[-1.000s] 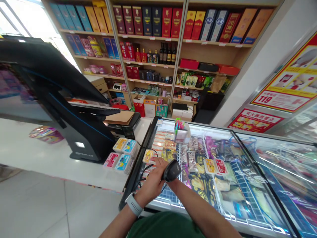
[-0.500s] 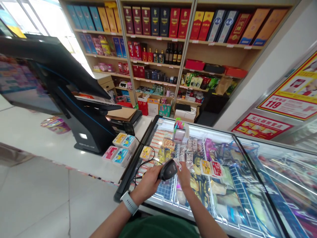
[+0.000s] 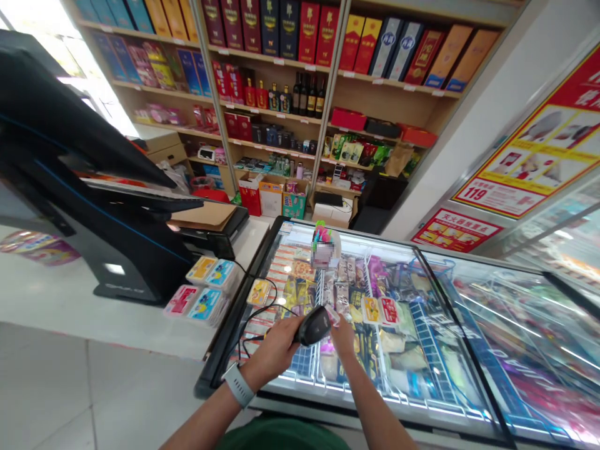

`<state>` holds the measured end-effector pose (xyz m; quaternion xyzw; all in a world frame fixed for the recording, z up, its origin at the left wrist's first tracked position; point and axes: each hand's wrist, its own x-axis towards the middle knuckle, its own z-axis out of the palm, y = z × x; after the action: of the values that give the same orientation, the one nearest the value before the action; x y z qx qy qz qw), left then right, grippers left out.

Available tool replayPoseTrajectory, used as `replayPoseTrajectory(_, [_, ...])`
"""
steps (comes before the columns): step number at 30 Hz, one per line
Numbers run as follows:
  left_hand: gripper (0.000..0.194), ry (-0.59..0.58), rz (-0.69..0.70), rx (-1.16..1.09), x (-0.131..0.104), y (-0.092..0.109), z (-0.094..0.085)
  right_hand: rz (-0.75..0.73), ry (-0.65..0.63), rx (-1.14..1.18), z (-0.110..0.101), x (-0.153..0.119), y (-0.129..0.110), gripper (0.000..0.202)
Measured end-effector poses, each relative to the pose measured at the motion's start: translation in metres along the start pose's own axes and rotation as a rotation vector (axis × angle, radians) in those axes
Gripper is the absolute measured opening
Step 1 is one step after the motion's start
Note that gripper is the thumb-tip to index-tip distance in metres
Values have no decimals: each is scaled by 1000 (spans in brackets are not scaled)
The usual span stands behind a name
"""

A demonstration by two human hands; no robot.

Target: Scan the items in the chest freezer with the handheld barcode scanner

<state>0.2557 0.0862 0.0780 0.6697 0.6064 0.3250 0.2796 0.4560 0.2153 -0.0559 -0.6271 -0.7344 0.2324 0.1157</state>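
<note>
My left hand [image 3: 275,347], with a pale watch strap on its wrist, is wrapped round the handle of a black barcode scanner [image 3: 314,326]. The scanner's head tilts to the right, over the glass top of a chest freezer [image 3: 281,397]. Close to that head, my right hand [image 3: 344,339] pinches a small pink-and-white pack [image 3: 332,315], partly hidden by the scanner and fingers. On the glass to the right lie a yellow-lidded box [image 3: 370,310] and a red-lidded box [image 3: 389,310]. Another yellow-lidded box [image 3: 259,292] lies left of the scanner, near its black cable [image 3: 241,331].
Stacked small boxes [image 3: 202,289] stand on the white counter [image 3: 135,312] beside a black checkout terminal [image 3: 126,250]. A clear tub [image 3: 332,250] with bright-coloured items sits at the freezer's far edge. Behind are shelves [image 3: 281,60] of boxed bottles, and a pillar with red signs [image 3: 459,230].
The view has swung to the right, so the terminal and shelves shift left in the picture. Both hands keep their hold, the scanner still close to the pink-and-white pack.
</note>
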Motion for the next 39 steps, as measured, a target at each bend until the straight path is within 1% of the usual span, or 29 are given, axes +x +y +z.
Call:
replayPoseTrajectory(2, [57,-22,15,-6,1,-5,2,64,46,43,2,-8,8,35])
replayPoseTrajectory(4, [58,-46,36,-8,2,-11,3,91,99,104,3,-19,16,34])
replayPoseTrajectory(6, [59,-65,55,-6,3,-16,2,117,156,184,3,-31,23,32])
replayPoseTrajectory(8, [59,-78,74,1,4,-22,0,174,188,283,3,-42,27,29])
replayPoseTrajectory(11, [56,-84,103,10,5,-28,-7,241,173,406,4,-55,27,27])
replayPoseTrajectory(17, [53,-64,148,13,4,-32,-24,218,160,558,7,-64,19,29])
replayPoseTrajectory(21, [51,-60,190,12,2,-35,-29,239,192,587,7,-66,17,29])
replayPoseTrajectory(26, [49,-61,213,21,1,-37,-30,260,215,623,-5,-72,17,29])
replayPoseTrajectory(33, [51,-88,255,35,-6,-38,-32,309,296,662,-20,-90,14,44])
replayPoseTrajectory(35, [50,-98,270,41,-8,-39,-31,304,317,713,-22,-93,12,46])
replayPoseTrajectory(39, [53,-97,291,42,-9,-38,-29,249,377,823,-32,-95,2,49])
